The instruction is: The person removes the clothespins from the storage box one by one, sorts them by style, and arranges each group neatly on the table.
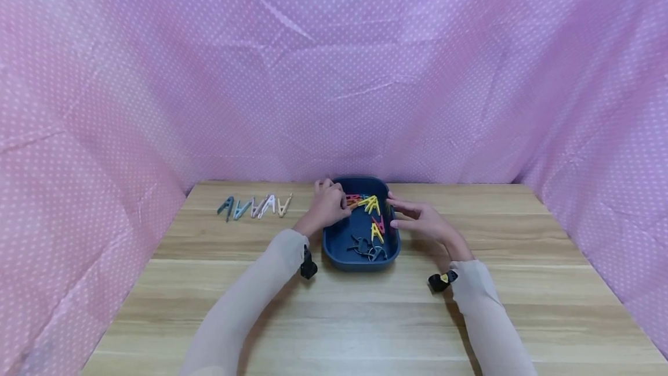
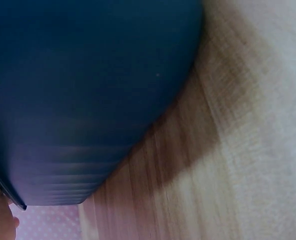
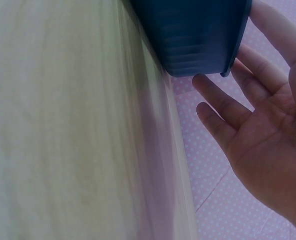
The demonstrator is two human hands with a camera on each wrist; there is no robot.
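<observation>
In the head view, a dark blue plastic bin (image 1: pixel 360 266) holds several clothespins: yellow ones (image 1: pixel 377 232), a pinkish-red one (image 1: pixel 378 224), an orange one (image 1: pixel 355 203) and dark ones (image 1: pixel 360 244) at the near end. My left hand (image 1: pixel 329 205) reaches over the bin's left rim, fingers bent, its thumb side close to the orange clothespin. Its fingertips are hidden, so whether it pinches anything is unclear. On the other side my right hand (image 1: pixel 425 219) rests spread fingers against the right rim. The right wrist view shows that palm (image 3: pixel 273 145) with nothing in it.
Left of the bin, several clothespins lie in a row on the wooden table (image 1: pixel 376 324), among them a dark blue one (image 1: pixel 227 206), a white one (image 1: pixel 267 205) and a beige one (image 1: pixel 284 206). A pink dotted cloth (image 1: pixel 355 103) hangs behind the table and at both sides.
</observation>
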